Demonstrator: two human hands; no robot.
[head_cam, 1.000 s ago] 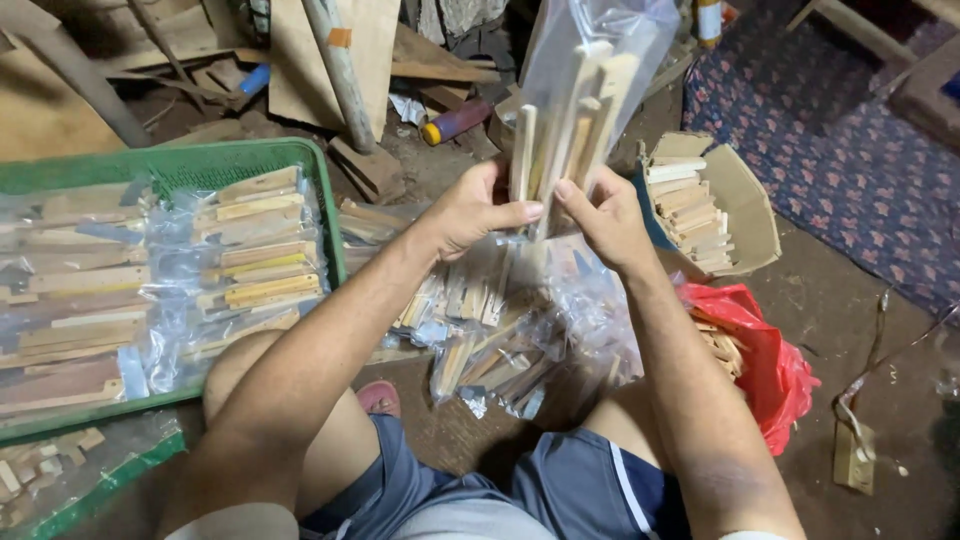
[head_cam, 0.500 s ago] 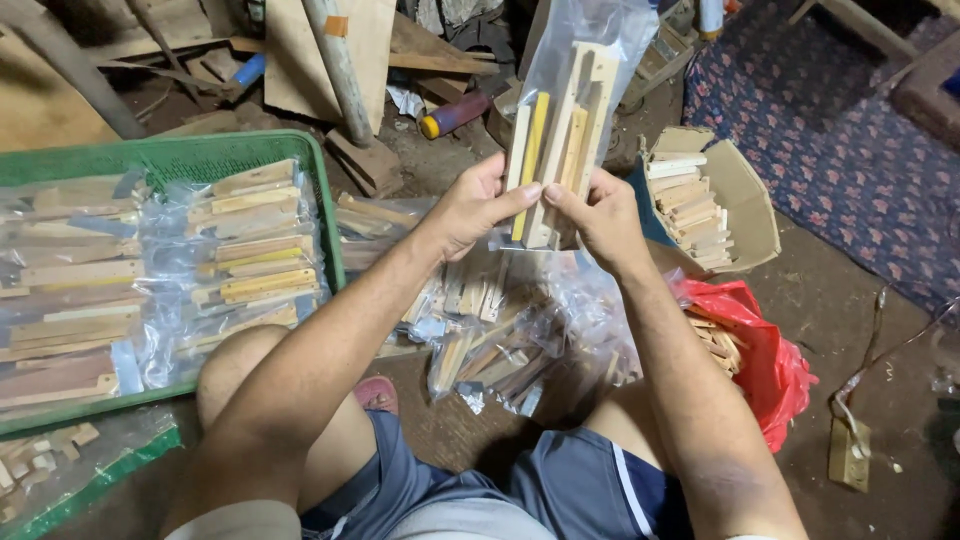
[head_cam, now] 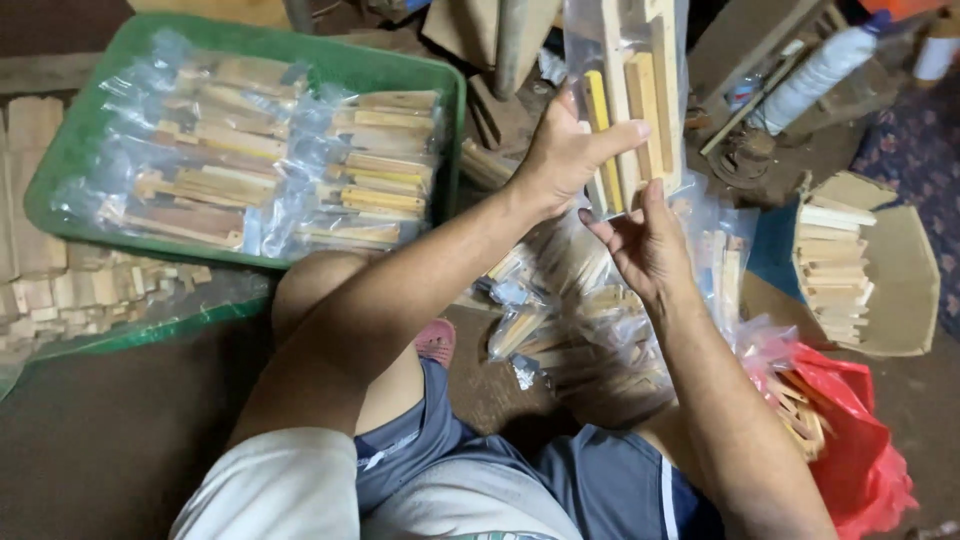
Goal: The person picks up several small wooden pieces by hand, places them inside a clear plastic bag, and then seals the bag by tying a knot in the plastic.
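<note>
Dim dirt floor (head_cam: 100, 450), patterned rug (head_cam: 915, 150)
</note>
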